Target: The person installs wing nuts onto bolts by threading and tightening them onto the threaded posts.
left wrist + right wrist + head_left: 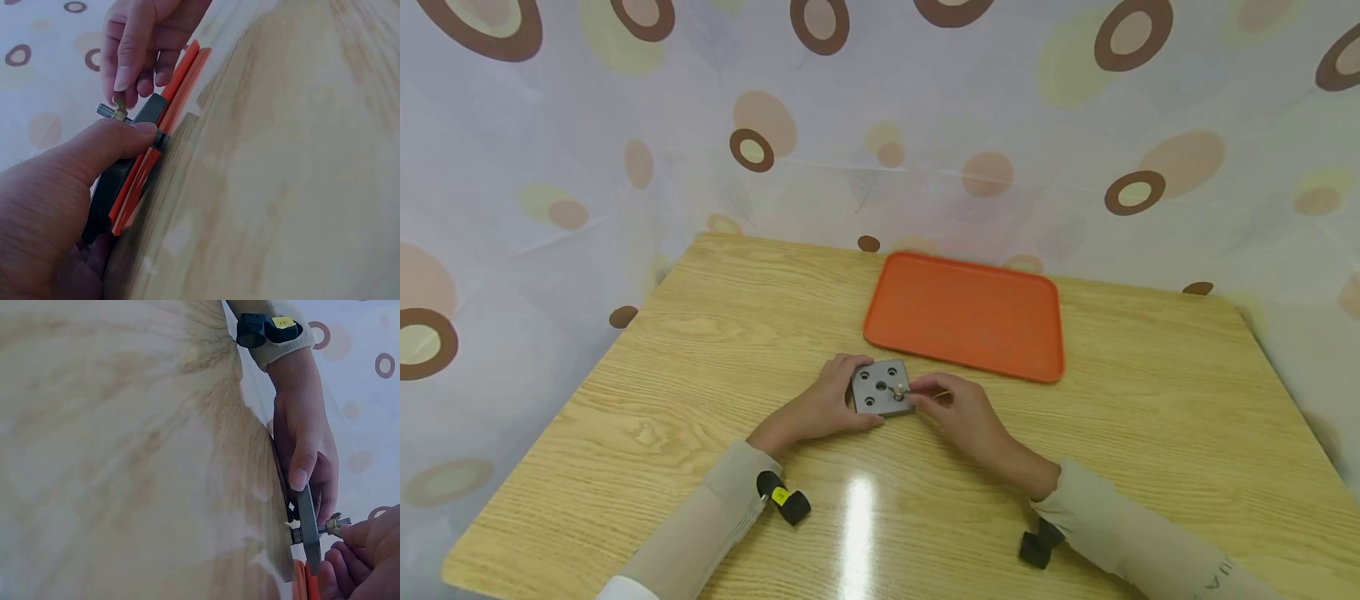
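Observation:
A grey metal plate [880, 405] with several holes is held above the table by my left hand [833, 403], whose thumb and fingers grip its edges. A threaded bolt [105, 111] passes through the plate near its right side. The bolt's head [295, 535] shows on the underside in the right wrist view. On the threaded end sits a brass-coloured wing nut [335, 526]. My right hand [961, 410] pinches one wing of the nut between thumb and index finger. The other fingers of that hand are bent beside it, and none of them visibly holds the plate.
An orange tray [966, 315] lies behind the hands on the wood-grain table [715, 333]. A patterned cloth [850, 100] hangs along the table's back and sides. Each wrist carries a small black camera.

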Demonstrator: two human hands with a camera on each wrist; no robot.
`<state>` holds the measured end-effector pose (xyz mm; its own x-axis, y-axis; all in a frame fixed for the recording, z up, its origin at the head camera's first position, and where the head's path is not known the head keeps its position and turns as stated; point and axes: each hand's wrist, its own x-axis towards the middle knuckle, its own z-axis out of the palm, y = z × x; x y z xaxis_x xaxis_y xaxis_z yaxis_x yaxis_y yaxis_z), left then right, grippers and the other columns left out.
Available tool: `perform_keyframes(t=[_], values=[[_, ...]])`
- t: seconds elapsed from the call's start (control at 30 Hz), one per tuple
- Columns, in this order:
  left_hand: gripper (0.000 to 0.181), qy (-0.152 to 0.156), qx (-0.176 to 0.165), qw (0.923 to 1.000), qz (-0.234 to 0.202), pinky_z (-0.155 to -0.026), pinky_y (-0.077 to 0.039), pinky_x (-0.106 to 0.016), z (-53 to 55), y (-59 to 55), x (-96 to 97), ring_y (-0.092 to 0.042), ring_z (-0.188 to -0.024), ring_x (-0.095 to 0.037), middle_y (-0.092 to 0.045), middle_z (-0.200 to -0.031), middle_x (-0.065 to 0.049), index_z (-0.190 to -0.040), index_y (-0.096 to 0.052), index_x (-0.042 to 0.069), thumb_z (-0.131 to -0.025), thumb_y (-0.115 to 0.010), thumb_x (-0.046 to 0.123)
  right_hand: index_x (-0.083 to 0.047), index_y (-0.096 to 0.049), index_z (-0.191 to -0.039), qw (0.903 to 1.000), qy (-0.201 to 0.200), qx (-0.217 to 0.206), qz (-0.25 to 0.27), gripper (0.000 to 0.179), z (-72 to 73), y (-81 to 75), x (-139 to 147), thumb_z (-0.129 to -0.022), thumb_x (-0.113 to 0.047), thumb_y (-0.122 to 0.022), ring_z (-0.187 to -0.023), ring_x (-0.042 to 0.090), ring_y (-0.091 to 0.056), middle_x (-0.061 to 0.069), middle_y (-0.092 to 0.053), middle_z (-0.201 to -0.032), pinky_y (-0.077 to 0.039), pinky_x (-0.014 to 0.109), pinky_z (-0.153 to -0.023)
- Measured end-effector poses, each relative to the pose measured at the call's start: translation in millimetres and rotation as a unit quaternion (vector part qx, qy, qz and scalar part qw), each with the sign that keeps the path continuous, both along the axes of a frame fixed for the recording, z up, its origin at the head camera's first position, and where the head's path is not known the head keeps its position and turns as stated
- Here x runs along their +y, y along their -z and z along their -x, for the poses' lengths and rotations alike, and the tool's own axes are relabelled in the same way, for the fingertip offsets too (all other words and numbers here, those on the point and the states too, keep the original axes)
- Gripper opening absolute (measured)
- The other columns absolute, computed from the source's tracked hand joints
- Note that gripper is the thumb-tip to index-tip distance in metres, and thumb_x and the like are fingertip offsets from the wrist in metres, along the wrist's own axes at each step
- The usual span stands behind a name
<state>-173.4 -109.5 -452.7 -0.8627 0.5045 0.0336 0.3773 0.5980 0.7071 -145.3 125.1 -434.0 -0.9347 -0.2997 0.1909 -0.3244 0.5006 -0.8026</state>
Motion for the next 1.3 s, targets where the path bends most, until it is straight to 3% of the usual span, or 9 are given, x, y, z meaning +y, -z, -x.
perform_keyframes(t=[0.57,0.87,1.3], values=[[0.086,0.001,0.005,1.0000,0.001,-0.085,-0.035,-0.033,0.3,0.1,0.1,-0.036,-0.103,-0.016,-0.038,-0.128,-0.004,-0.139,-0.033,0.013,-0.072,-0.075,0.047,-0.012,-0.069,-0.096,0.9995,-0.022,-0.004,0.024,0.012,0.6,0.7,-3.4,-0.086,-0.016,-0.067,-0.085,0.009,-0.062,-0.005,-0.066,-0.092,-0.049,0.026,-0.074],[0.086,-0.004,-0.001,1.0000,0.006,-0.086,-0.036,-0.034,0.2,-0.3,0.4,-0.037,-0.104,-0.016,-0.037,-0.129,-0.003,-0.140,-0.032,0.015,-0.073,-0.074,0.049,-0.005,-0.063,-0.113,0.9998,-0.013,-0.001,0.012,0.031,1.3,0.1,-6.9,-0.084,-0.017,-0.069,-0.090,0.012,-0.059,0.000,-0.064,-0.100,-0.048,0.027,-0.077],[0.085,0.001,0.003,1.0000,0.001,-0.085,-0.036,-0.034,0.4,0.7,0.2,-0.037,-0.103,-0.016,-0.037,-0.128,-0.004,-0.139,-0.033,0.014,-0.073,-0.074,0.048,-0.001,-0.062,-0.114,0.9993,-0.029,0.015,0.016,0.035,0.4,-3.5,-10.9,-0.083,-0.014,-0.071,-0.088,0.016,-0.059,0.004,-0.064,-0.098,-0.049,0.029,-0.076]])
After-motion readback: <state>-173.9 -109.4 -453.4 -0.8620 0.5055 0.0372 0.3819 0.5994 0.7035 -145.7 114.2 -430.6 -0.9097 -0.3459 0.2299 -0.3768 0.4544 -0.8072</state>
